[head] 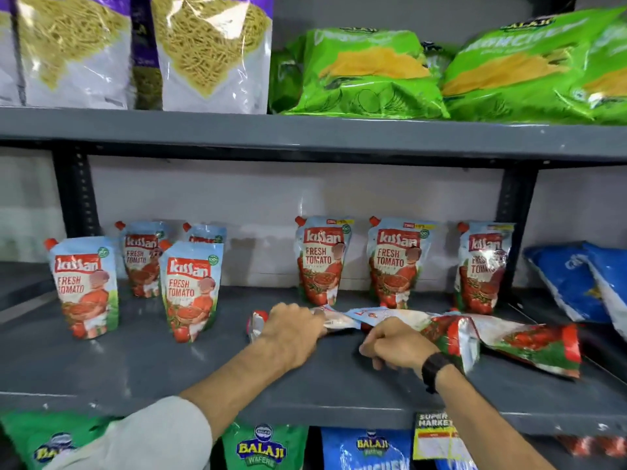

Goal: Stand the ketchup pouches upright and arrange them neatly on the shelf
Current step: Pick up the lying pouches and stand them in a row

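Observation:
Several Kissan ketchup pouches stand upright on the grey middle shelf [135,364]: a group at the left around one front pouch [191,290], and three along the back, the middle one [398,261] among them. Three pouches lie flat at the front right. My left hand [293,329] grips the leftmost lying pouch [336,320] near its red-capped end. My right hand [395,344] holds the top end of a second lying pouch [451,334]. A third lying pouch [532,344] rests further right, untouched.
Blue snack bags [573,283] lean at the shelf's right end. Dark uprights [517,212] stand at the back. The shelf above holds noodle packs [210,52] and green snack bags [369,76]. Balaji wafer bags [263,447] and a yellow price tag [434,435] sit below.

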Demonstrator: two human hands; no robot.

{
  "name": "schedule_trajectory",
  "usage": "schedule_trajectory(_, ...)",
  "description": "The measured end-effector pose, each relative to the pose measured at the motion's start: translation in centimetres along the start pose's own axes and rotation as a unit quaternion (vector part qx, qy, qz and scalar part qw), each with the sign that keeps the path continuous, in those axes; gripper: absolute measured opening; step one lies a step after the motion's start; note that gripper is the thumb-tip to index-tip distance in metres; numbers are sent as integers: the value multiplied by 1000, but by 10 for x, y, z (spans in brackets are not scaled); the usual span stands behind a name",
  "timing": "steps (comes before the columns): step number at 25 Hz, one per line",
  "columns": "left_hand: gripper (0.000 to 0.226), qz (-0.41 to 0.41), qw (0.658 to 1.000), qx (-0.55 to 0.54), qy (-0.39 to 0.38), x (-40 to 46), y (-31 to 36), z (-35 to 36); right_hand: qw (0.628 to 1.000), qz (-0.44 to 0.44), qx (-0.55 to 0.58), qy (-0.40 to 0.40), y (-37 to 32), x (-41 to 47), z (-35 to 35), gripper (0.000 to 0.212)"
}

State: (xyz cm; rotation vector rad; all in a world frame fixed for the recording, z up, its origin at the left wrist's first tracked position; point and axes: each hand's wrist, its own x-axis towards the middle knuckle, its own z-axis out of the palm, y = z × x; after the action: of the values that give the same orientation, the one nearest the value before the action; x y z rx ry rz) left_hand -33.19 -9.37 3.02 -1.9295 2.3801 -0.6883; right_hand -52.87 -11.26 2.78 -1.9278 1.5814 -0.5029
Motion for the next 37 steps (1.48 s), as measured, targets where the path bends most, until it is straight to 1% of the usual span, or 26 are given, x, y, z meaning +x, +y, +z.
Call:
schedule_trajectory(2, 28, -17, 999, -38, 24, 1, -21, -5, 999, 8, 37, -11, 0, 5, 7, 14)
schedule_trajectory(3, 25, -30, 996, -70, 38, 2, -32, -6, 998, 11, 60, -15, -2, 8, 12, 17)
schedule_trajectory(5, 22, -73, 981, -174, 51, 4, -53, -7, 993, 4, 119, -17, -9, 16, 28, 27)
schedule_trajectory(6, 26, -99, 962, -248, 50, 4, -64, -6, 986, -5, 165, -17, -15, 21, 36, 30)
schedule_trajectory(7, 30, -120, 931, -341, 49, 3, -73, -5, 975, -14, 222, -21, -21, 26, 43, 32)
schedule_trajectory(8, 32, -133, 882, -449, 49, 1, -81, -4, 955, -29, 292, -35, -28, 31, 49, 35)
schedule_trajectory(9, 30, -141, 817, -557, 48, -1, -86, -5, 927, -50, 368, -59, -36, 35, 52, 39)
schedule_trajectory(10, 28, -149, 746, -648, 39, -2, -88, -6, 890, -77, 440, -89, -42, 40, 54, 43)
schedule_trajectory(11, 29, -154, 683, -714, 27, -4, -89, -7, 851, -103, 501, -120, -46, 43, 53, 46)
schedule_trajectory(12, 30, -148, 640, -754, 19, -3, -89, -7, 816, -128, 545, -142, -52, 44, 51, 47)
schedule_trajectory(13, 32, -140, 615, -776, 14, -1, -89, -5, 794, -153, 571, -144, -58, 43, 47, 46)
schedule_trajectory(14, 34, -130, 604, -786, 12, 3, -88, -4, 786, -175, 579, -128, -63, 42, 41, 44)
schedule_trajectory(17, 42, -90, 600, -795, -12, 14, -84, -3, 812, -199, 548, -15, -76, 43, 25, 35)
schedule_trajectory(18, 43, -62, 607, -792, -19, 18, -81, -2, 822, -199, 533, 17, -78, 45, 20, 32)
schedule_trajectory(20, 51, 1, 637, -770, -18, 25, -76, -1, 842, -195, 498, 66, -79, 50, 12, 27)
schedule_trajectory(21, 61, 13, 652, -758, -9, 29, -73, 0, 851, -197, 478, 86, -79, 52, 8, 27)
schedule_trajectory(22, 69, 8, 661, -750, 2, 33, -70, 3, 861, -199, 457, 99, -78, 55, 5, 28)
schedule_trajectory(24, 75, -11, 661, -750, 27, 43, -65, 14, 877, -206, 421, 102, -73, 60, 3, 32)
schedule_trajectory(26, 79, -11, 657, -753, 31, 47, -59, 35, 891, -200, 396, 98, -61, 65, 9, 33)
schedule_trajectory(27, 87, -14, 664, -747, 29, 47, -55, 46, 893, -193, 395, 94, -53, 68, 14, 33)
schedule_trajectory(29, 108, -38, 689, -723, 35, 47, -49, 65, 889, -182, 412, 85, -37, 71, 25, 34)
schedule_trajectory(30, 114, -48, 702, -709, 38, 48, -48, 70, 886, -181, 420, 82, -31, 72, 28, 35)
schedule_trajectory(33, 119, -41, 715, -697, 28, 50, -50, 77, 885, -179, 426, 58, -23, 72, 32, 38)
schedule_trajectory(37, 122, -36, 730, -683, 11, 43, -51, 76, 885, -173, 431, 29, -23, 69, 33, 40)
